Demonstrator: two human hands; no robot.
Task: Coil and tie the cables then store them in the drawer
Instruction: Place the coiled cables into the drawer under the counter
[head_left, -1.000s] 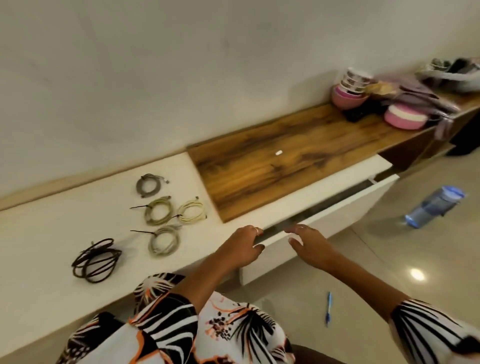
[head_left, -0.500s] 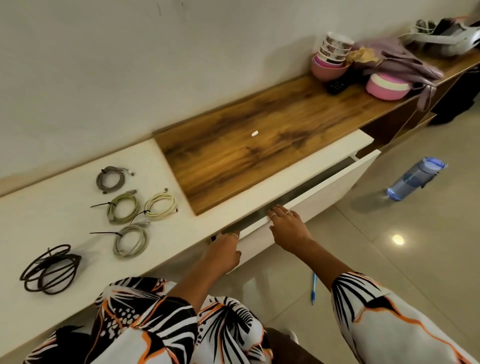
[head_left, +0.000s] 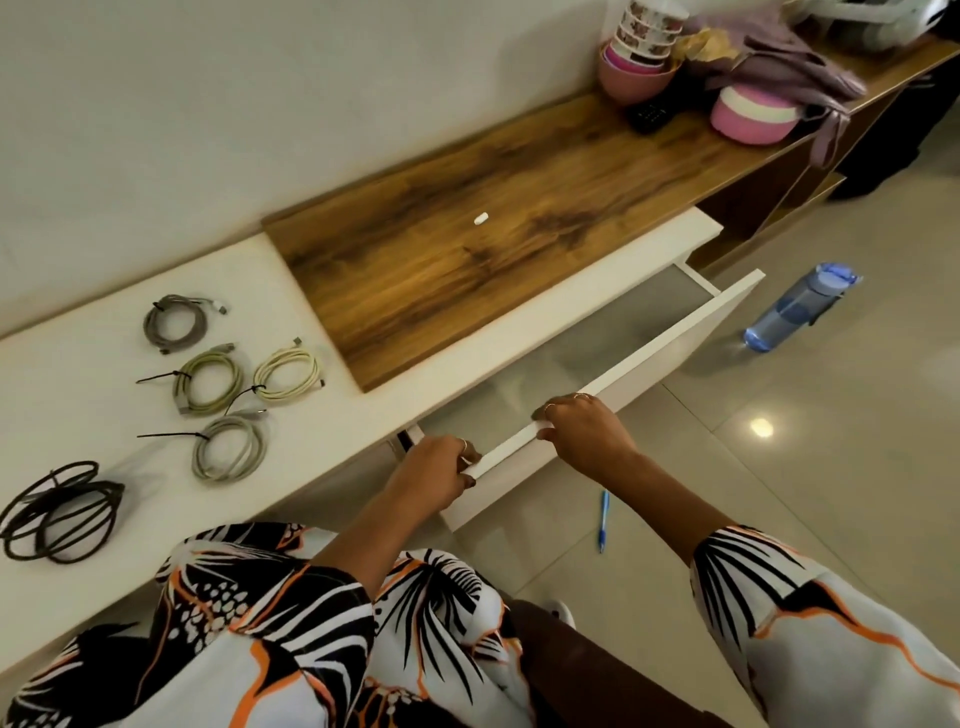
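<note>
On the drawer (head_left: 644, 358) front, left hand (head_left: 436, 475) and right hand (head_left: 584, 434) grip its top edge

Drawer (head_left: 613, 332) interior (near corner) hidden

Five coiled, tied cables (head_left: 208, 395) lie on the pale low cabinet top (head_left: 62, 415), at nine o'clock from the open white drawer (head_left: 597, 338). At three o'clock, the blue plastic bottle (head_left: 795, 312) lies on the floor.
</note>
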